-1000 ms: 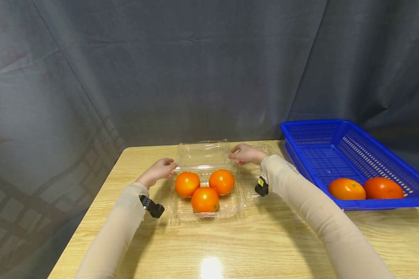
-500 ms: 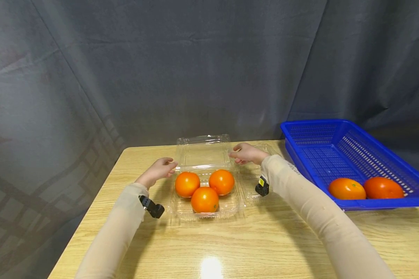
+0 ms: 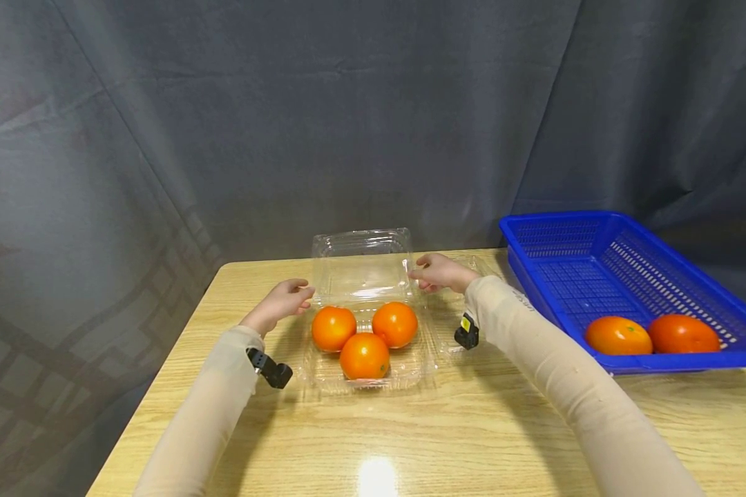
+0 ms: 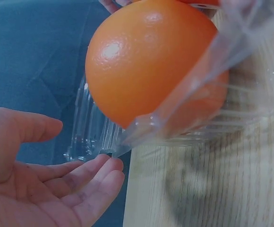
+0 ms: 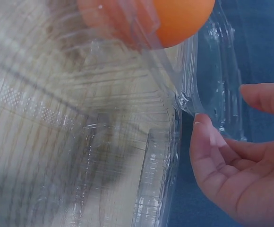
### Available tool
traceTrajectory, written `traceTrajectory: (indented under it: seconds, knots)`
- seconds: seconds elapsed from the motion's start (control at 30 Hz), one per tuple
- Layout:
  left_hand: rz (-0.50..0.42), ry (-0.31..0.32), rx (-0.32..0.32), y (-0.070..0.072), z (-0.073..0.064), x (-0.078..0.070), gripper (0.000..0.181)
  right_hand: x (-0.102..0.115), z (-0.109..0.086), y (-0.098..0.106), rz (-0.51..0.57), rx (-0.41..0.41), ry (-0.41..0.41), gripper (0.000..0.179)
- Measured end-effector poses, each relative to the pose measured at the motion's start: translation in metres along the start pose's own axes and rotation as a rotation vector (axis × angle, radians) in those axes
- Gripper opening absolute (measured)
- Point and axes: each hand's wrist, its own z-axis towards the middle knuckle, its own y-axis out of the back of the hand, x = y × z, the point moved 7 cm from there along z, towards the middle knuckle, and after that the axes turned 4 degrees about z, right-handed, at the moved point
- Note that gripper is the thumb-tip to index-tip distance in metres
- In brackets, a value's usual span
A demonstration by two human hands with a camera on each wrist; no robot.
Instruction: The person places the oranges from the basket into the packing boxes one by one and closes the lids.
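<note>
A clear plastic clamshell box (image 3: 410, 369) sits on the table, holding three oranges (image 3: 365, 355). Its lid (image 3: 363, 266) stands raised at the back, tilted away from me. My left hand (image 3: 281, 304) is at the left end of the hinge; in the left wrist view its fingertips touch the plastic below an orange (image 4: 151, 61), thumb apart. At the right end is my right hand (image 3: 441, 272). In the right wrist view the bent forefinger (image 5: 203, 137) touches the lid's edge near the hinge, and the thumb stays clear of the plastic.
A blue basket (image 3: 534, 293) with two more oranges (image 3: 618, 336) stands on the right. Between it and the box lies another clear plastic container (image 3: 450, 338), partly under my right arm. A grey curtain (image 3: 373, 138) hangs behind the wooden table (image 3: 472, 442).
The lid has swung upward from lying low at the back to a steeper tilt. Both hands have barely moved; the oranges stay in place.
</note>
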Motion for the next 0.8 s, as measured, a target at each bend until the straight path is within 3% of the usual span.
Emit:
traceTrajectory:
  seconds: [0.8]
  knots:
    - [-0.058,-0.035,-0.073,0.004,-0.0022,-0.0037,0.049,0.0065,-0.0047,0.0048,0.034,-0.051,0.001,0.049]
